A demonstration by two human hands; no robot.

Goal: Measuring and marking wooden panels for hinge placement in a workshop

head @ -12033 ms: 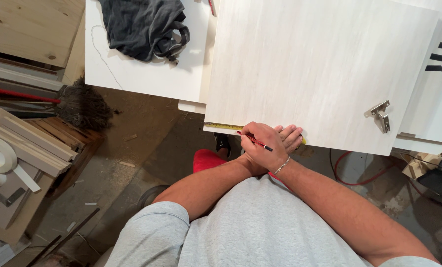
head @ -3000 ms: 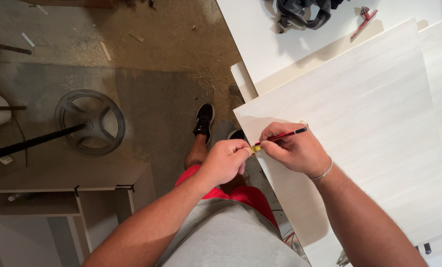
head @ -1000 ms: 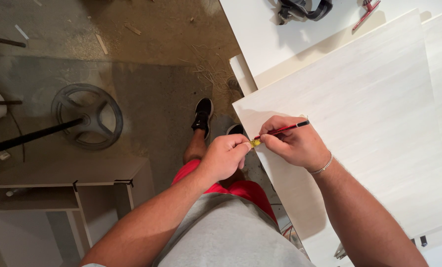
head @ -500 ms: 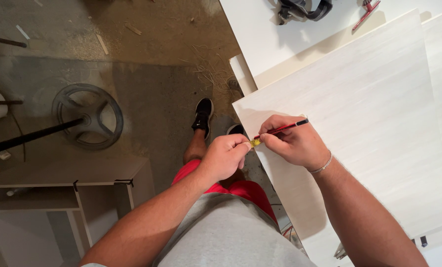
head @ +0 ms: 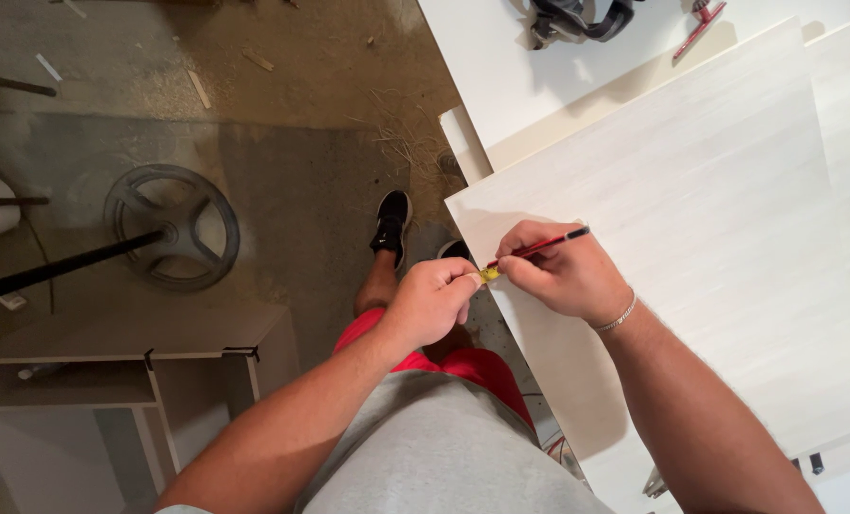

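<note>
Left hand (head: 432, 303) pinches a yellow tape end (head: 488, 275) at the pale panel's (head: 691, 219) edge; right hand (head: 563, 276) grips a red pencil (head: 537, 247), poised for marking.

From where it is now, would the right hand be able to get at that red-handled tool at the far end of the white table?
Probably not without leaning: the right hand holds a pencil at the panel's near edge, and the red-handled tool lies far across the panel.

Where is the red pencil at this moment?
In the head view, the red pencil is held in the right hand, just right of centre, over the near-left corner of the pale wood-grain panel, beside the left hand.
</note>
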